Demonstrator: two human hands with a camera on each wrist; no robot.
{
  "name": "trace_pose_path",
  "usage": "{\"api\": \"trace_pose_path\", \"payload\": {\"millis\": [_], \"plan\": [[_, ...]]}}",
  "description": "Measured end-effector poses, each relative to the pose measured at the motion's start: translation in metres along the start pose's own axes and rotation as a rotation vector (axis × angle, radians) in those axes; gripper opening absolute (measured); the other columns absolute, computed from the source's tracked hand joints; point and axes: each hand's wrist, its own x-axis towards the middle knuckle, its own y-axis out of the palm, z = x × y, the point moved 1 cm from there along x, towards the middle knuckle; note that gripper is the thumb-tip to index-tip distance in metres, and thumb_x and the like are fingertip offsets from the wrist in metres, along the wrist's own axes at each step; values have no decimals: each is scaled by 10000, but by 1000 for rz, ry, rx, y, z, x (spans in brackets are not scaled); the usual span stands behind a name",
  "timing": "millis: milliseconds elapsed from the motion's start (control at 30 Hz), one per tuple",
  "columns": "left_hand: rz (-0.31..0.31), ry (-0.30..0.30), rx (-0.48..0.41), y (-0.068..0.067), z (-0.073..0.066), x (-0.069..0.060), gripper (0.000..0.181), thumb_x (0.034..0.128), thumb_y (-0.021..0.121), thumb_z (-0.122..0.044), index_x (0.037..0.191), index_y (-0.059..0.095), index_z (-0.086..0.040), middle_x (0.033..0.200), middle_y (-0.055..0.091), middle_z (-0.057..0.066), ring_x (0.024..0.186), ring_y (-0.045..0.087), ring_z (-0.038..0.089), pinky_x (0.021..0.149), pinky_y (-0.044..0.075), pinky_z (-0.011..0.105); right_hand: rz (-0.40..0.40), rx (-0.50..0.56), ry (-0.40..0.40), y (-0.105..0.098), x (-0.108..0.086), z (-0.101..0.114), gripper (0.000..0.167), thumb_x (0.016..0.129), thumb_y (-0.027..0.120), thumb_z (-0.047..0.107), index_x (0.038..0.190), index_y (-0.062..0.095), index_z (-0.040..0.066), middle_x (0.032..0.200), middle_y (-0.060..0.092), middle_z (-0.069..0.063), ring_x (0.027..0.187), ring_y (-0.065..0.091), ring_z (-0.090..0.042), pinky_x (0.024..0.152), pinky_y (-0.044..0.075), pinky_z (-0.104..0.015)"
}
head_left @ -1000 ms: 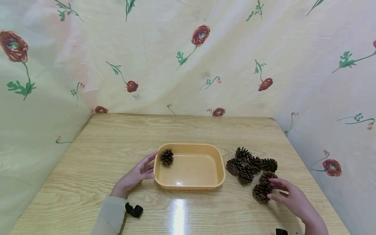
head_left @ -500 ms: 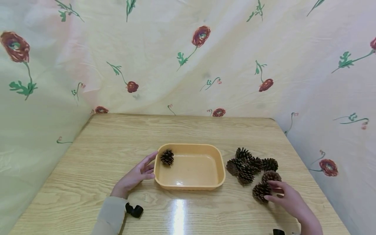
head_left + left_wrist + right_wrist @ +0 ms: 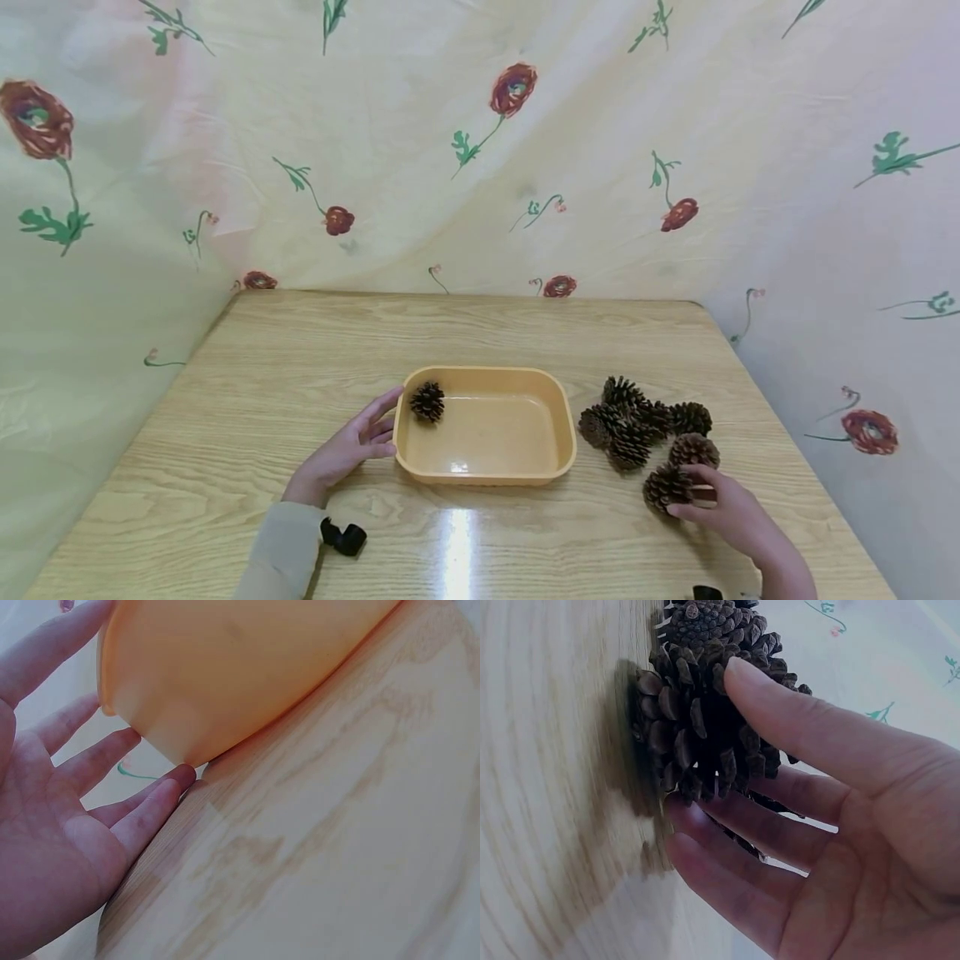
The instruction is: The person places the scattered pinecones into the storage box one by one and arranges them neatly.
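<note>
An orange-yellow tray stands mid-table, with one pine cone in its back left corner. My left hand touches the tray's left end with relaxed, spread fingers; the left wrist view shows the fingertips against the tray wall. At the right, my right hand has its thumb and fingers round the near side of a pine cone. In the right wrist view the thumb lies on that cone and the other fingers are beside and under it. Another cone sits just behind.
Several dark pine cones lie in a cluster between the tray and the right hand. The wooden table ends at a flowered cloth behind and at both sides. Black straps or mounts are at both wrists.
My right hand has moved left, from beside the two cones onto the nearer one. The rear cone has shifted slightly right. My left hand and the tray have stayed still.
</note>
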Motion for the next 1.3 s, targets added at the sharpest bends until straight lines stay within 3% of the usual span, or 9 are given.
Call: {"api": "trace_pose_path", "payload": {"millis": [233, 500, 600, 800, 900, 1033, 1133, 1167, 1300], "plan": [[3, 12, -10, 1, -1, 0, 875, 891, 648, -32, 1569, 104, -133, 1633, 24, 179, 1447, 163, 486, 1065, 375, 125, 10, 47, 44, 1, 1, -2, 844, 880, 700, 358, 1440, 287, -120, 1428, 318, -420, 1224, 479, -533, 893, 551, -489], [-4, 10, 4, 1, -2, 0, 871, 890, 649, -32, 1569, 113, -139, 1633, 34, 179, 1444, 180, 485, 1070, 376, 134, 28, 210, 73, 2, 3, -9, 803, 926, 656, 285, 1459, 228, -138, 1410, 340, -409, 1274, 420, -527, 731, 551, -305], [-7, 4, 8, 1, -3, 0, 870, 891, 653, -42, 1569, 116, -138, 1633, 36, 180, 1444, 184, 483, 1075, 373, 140, 19, 240, 77, 3, 3, -11, 784, 930, 652, 262, 1457, 233, -140, 1405, 354, -400, 1256, 451, -494, 728, 540, -269], [-4, -3, 0, 1, -2, 0, 878, 887, 656, -45, 1569, 111, -137, 1635, 31, 172, 1447, 178, 481, 1077, 371, 141, -5, 281, 64, 5, 3, -16, 766, 926, 656, 224, 1452, 239, -145, 1373, 412, -371, 1172, 548, -310, 746, 534, -224], [-5, -4, 2, 1, -1, 0, 881, 884, 659, -48, 1569, 114, -140, 1635, 34, 170, 1446, 181, 482, 1081, 370, 147, -28, 325, 43, 8, 2, -21, 734, 923, 656, 182, 1445, 258, -146, 1340, 469, -327, 1082, 577, -94, 796, 529, -171], [-10, -8, 14, 1, 0, 0, 878, 883, 656, -42, 1569, 118, -148, 1635, 42, 169, 1445, 188, 481, 1082, 369, 147, -58, 409, 10, 13, 2, -29, 692, 912, 651, 101, 1422, 273, -173, 1264, 570, -160, 914, 509, 153, 817, 523, -129], [-14, -9, 25, 0, 0, 0, 871, 887, 647, -30, 1569, 118, -145, 1632, 44, 178, 1442, 191, 484, 1074, 368, 135, -68, 456, -1, 16, 2, -33, 690, 912, 645, 79, 1415, 258, -191, 1221, 593, -54, 897, 512, 173, 811, 526, -123], [-15, -11, 28, 0, 0, 0, 869, 888, 645, -27, 1569, 119, -147, 1632, 45, 178, 1442, 191, 483, 1071, 369, 130, -73, 466, 1, 17, 3, -34, 691, 911, 647, 77, 1415, 258, -192, 1219, 595, -49, 896, 516, 172, 809, 526, -121], [-14, -17, 29, 0, -1, 0, 865, 891, 645, -32, 1569, 122, -152, 1633, 47, 174, 1446, 186, 477, 1077, 365, 135, -85, 457, 9, 20, 3, -31, 717, 913, 654, 107, 1433, 248, -173, 1335, 513, -294, 895, 489, 206, 812, 512, -96]]}}
